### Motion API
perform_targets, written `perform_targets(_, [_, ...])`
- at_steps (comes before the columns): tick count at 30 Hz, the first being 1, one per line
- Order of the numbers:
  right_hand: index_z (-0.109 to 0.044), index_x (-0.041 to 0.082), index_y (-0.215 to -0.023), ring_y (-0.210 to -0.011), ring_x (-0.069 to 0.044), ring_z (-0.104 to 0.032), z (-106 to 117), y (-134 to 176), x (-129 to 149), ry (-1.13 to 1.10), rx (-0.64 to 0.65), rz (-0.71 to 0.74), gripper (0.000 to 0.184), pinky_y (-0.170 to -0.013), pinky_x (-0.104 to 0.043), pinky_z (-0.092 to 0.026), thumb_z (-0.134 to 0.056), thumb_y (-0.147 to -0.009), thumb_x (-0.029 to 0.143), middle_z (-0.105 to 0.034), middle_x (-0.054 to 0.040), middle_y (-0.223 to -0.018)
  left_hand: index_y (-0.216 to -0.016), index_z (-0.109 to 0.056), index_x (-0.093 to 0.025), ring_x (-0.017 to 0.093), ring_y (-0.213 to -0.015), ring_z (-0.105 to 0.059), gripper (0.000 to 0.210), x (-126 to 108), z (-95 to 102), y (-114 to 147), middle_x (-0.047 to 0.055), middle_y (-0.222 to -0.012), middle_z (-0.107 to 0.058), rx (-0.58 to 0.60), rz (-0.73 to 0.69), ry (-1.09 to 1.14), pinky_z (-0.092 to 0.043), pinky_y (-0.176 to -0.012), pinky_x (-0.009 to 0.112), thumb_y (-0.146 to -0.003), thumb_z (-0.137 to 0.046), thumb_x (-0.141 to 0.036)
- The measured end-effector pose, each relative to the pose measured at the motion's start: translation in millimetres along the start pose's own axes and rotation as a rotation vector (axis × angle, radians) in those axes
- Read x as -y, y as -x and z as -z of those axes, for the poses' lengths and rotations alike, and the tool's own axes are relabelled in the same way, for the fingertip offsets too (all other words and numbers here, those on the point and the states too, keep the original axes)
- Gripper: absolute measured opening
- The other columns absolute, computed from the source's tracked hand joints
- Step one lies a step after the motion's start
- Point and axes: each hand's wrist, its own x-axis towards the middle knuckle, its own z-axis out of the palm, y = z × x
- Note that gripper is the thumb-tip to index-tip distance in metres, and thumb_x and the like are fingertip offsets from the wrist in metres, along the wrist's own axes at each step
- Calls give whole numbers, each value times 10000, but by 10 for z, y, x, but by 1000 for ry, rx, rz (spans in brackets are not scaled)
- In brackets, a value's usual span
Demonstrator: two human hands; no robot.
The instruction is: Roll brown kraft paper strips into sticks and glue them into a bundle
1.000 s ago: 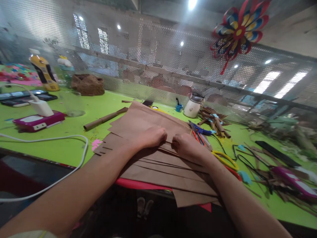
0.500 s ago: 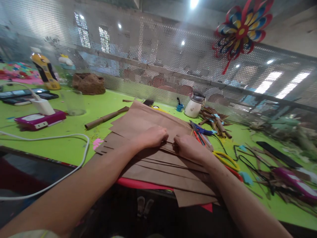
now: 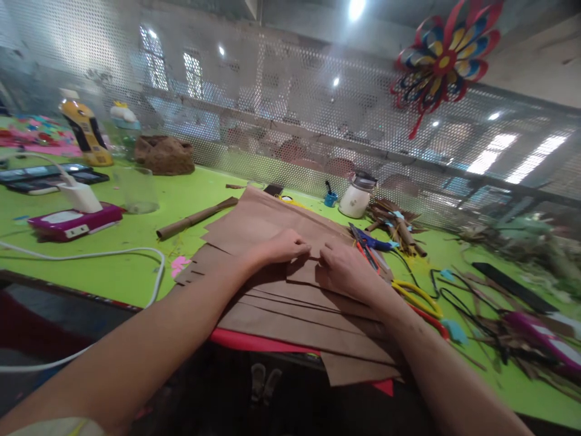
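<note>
My left hand (image 3: pixel 288 247) is closed in a pinch over the brown paper sheets (image 3: pixel 267 221), its fingertips on the top edge of a brown paper piece (image 3: pixel 303 272). Just to its right, my right hand (image 3: pixel 340 260) pinches the same edge, with a small gap between the two hands. That piece is slightly raised and casts a shadow on the stack. Fingers partly hide it. Below lie several overlapping brown sheets with cut edges, reaching past the table's front edge over a red sheet (image 3: pixel 263 341). Close to my right hand are blue-handled pliers (image 3: pixel 372 239) and red-orange scissors (image 3: pixel 367 255).
On the green table (image 3: pixel 200 188) a rolled brown paper tube (image 3: pixel 195 219) lies left of the sheets. A purple power strip (image 3: pixel 75 221), clear cup (image 3: pixel 136 191) and yellow bottle (image 3: pixel 86 133) stand further left. Right are a white jar (image 3: pixel 355 197), yellow-handled scissors (image 3: pixel 420 297) and cables.
Both pinching hands have lifted the brown paper piece's edge slightly, so more of its face shows between them. The tools and other table items stay put.
</note>
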Motion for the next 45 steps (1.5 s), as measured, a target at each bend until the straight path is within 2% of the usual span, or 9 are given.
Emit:
perform_targets(5, [-541,164,-770,-685,-150,-495,24,-28,14,-27,-78,-33,110,-565,-261,-269,-433,-767,186,-536,-56,-789,-471,-429,-140,69,-453,-291,433,-98,8,45,-31,-448,-364,-11,35,112,-227,-461,222,-762,-426,-461])
perform_targets(10, [-535,167,-730,-663,-144,-475,-25,-32,5,-113,-147,-74,65,-560,-254,-280,-472,-734,184,-526,-53,-773,-497,-447,-140,69,-446,-289,417,-106,-15,65,-32,-449,-364,50,72,184,-200,-452,234,-732,-471,-484])
perform_targets(13, [-564,166,-755,-672,-137,-479,-75,-55,-71,-298,-191,-57,95,-575,-241,-313,-474,-726,168,-537,-48,-783,-504,-468,-139,71,-435,-315,400,-72,-21,64,-25,-445,-388,55,116,242,-212,-453,239,-708,-512,-480])
perform_targets(16, [-610,163,-843,-668,-132,-488,-134,-86,-212,-529,-230,-91,225,-585,-231,-352,-478,-667,113,-546,-30,-754,-519,-468,-142,67,-432,-329,363,-45,-21,55,-29,-454,-393,44,124,285,-222,-455,236,-686,-550,-454])
perform_targets(19, [-638,153,-871,-639,-129,-496,-150,-97,-341,-705,-215,-153,304,-581,-234,-379,-483,-617,93,-568,-20,-726,-526,-463,-145,68,-431,-341,339,-36,-23,46,-32,-453,-398,37,112,303,-233,-454,232,-686,-554,-430])
perform_targets(25, [-655,143,-823,-766,-160,-563,-52,-72,-359,-1017,-93,-114,199,-700,-259,-419,-515,-733,252,-646,-47,-813,-573,-538,-130,73,-468,-361,309,-32,-43,36,-31,-493,-436,-5,72,303,-259,-470,222,-663,-571,-424])
perform_targets(29, [-645,138,-761,-628,-127,-520,-56,-67,-324,-1086,-14,-96,265,-576,-227,-394,-553,-728,385,-601,-12,-667,-614,-577,-125,76,-485,-376,277,-55,-48,29,-30,-510,-461,-27,30,315,-263,-474,216,-677,-560,-394])
perform_targets(36, [-610,116,-673,-442,-57,-319,-123,-63,-343,-1179,-46,-245,307,-429,-205,-244,-600,-674,422,-409,55,-479,-623,-589,-121,86,-533,-418,246,-105,-49,26,-18,-545,-504,-81,24,294,-297,-502,206,-681,-555,-358])
perform_targets(45, [-600,122,-685,-436,-63,-350,-211,-76,-349,-1281,-67,-310,252,-414,-199,-265,-611,-658,372,-435,42,-480,-639,-601,-119,88,-543,-396,319,-102,-48,32,-20,-568,-490,-96,-47,168,-257,-492,206,-729,-484,-401])
